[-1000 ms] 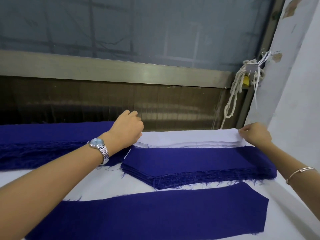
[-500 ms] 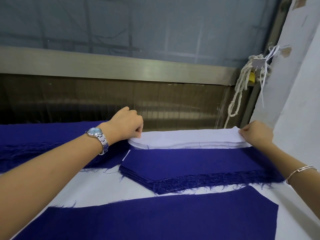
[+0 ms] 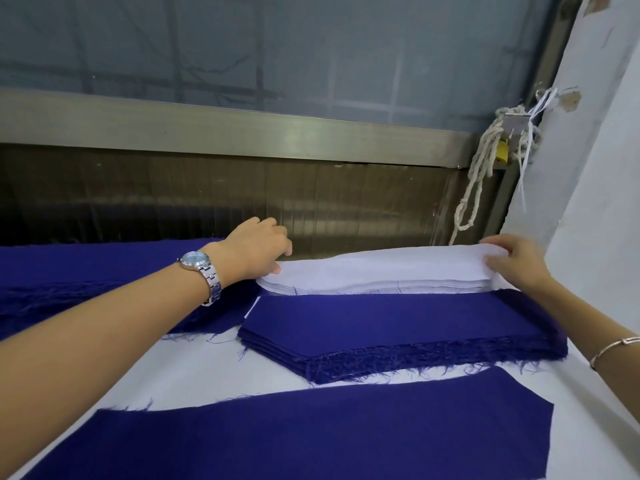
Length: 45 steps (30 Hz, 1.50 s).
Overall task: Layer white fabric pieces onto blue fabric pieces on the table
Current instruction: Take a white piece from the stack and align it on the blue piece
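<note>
A stack of white fabric pieces [image 3: 381, 275] lies at the far edge of the table. My left hand [image 3: 256, 247] pinches the top white piece at its left end. At the right end my right hand [image 3: 516, 261] grips the same piece, which is lifted a little off the stack there. Just in front of the white stack lies a stack of blue fabric pieces [image 3: 398, 323] with frayed front edges. A single blue piece [image 3: 277, 434] lies flat nearest me. Another blue pile [image 3: 86, 278] stretches along the left.
The table is covered with a white sheet [image 3: 194, 368]. Behind it runs a dark panel with a metal rail [image 3: 242, 129] and a window above. A knotted white rope [image 3: 485, 168] hangs at the back right beside a white wall [image 3: 595, 202].
The right end of the top white piece has risen off the stack in my right hand. My left hand has closed on the left end.
</note>
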Tool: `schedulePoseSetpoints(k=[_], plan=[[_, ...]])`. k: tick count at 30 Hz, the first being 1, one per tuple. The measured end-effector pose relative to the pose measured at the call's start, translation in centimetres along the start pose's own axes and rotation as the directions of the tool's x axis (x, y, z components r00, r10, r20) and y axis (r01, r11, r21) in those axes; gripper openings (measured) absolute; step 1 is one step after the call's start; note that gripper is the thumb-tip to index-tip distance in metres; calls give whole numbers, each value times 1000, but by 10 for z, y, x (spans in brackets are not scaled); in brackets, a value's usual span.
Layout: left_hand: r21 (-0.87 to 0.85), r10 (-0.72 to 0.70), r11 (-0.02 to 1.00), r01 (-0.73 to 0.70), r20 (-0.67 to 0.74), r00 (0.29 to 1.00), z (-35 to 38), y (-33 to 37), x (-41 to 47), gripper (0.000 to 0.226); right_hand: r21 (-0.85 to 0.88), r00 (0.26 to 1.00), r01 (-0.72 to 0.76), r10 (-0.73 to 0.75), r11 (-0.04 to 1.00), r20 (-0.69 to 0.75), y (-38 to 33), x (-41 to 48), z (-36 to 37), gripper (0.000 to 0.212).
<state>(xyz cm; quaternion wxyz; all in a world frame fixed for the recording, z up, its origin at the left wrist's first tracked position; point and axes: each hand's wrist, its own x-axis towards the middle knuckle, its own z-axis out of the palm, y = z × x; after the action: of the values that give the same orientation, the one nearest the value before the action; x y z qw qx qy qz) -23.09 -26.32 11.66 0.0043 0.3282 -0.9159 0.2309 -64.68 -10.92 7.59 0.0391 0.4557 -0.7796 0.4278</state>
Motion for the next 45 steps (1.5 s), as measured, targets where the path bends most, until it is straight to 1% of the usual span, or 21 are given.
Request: schedulePoseSetpoints(k=[2,4,7,9,11,14,17,19,21,23,25,28,30,32,35,37,38,40,42,44,45], plan=[[35,12,999,-12,-8,1000,1,2,-1,42,-14,1000,21,-21,1000,21,4,-2,-2,23],[47,21,999,-21,-9,1000,2,2,-1,44,-9,999,40,-40,999,3,7,-4,-5,18],[28,20,999,-20,-9,1000,1,2,-1,52,37,999,40,-39,998,-12,11,-7,-8,15],[1,15,1000,-15,-23,1000,0,2,-2,52,56,999,37,-37,998,-12,12,-8,-7,14],[-31,15,999,-17,-56,998,-1,2,-5,43,68,1000,29,-29,997,-8,13,-8,-7,15],[11,-1,1000,3,-134,991,0,5,-13,22,89,1000,0,1,996,-14,13,-8,-5,17],[-1,-64,998,66,-220,973,1,6,-21,19,89,999,-7,11,996,-46,14,-7,-6,16],[-65,-110,993,95,-287,951,-2,5,-27,21,83,997,-2,8,997,-77,13,-6,-9,15],[-163,-157,981,104,-356,921,-9,3,-35,22,114,994,-6,19,993,-111,11,-6,-13,15],[-302,-220,949,94,-417,882,-19,2,-45,20,210,991,-10,38,978,-132,7,-9,-18,16],[-474,-311,877,82,-429,848,-28,0,-58,18,305,990,-6,49,952,-133,3,-14,-24,20],[-712,-435,697,83,-327,839,-37,-6,-82,17,429,990,3,59,903,-130,-8,-24,-36,23],[-809,-466,583,71,-261,846,-38,-11,-102,14,473,995,-7,55,881,-88,-18,-34,-44,19],[-861,-480,505,68,-215,851,-38,-17,-126,10,465,1000,-16,19,885,-1,-27,-45,-51,14],[-896,-481,429,110,-124,868,-34,-24,-165,14,446,988,-9,-61,895,144,-41,-65,-61,9],[-916,-478,360,176,-19,878,-29,-26,-193,23,467,969,-27,-91,884,228,-49,-78,-67,11],[-925,-479,308,225,54,876,-27,-26,-204,26,485,956,-60,-89,873,278,-50,-81,-69,16],[-924,-475,188,333,211,854,-23,-23,-224,28,466,914,-126,-81,876,398,-51,-89,-71,26],[-913,-440,82,399,326,837,-19,-20,-241,30,397,856,-161,-72,903,512,-50,-94,-70,38],[-900,-394,13,436,396,830,-15,-18,-257,31,308,777,-183,-54,934,627,-45,-97,-70,50],[-892,-373,1,451,418,828,-12,-16,-264,31,254,722,-188,-42,949,691,-42,-98,-70,51]])
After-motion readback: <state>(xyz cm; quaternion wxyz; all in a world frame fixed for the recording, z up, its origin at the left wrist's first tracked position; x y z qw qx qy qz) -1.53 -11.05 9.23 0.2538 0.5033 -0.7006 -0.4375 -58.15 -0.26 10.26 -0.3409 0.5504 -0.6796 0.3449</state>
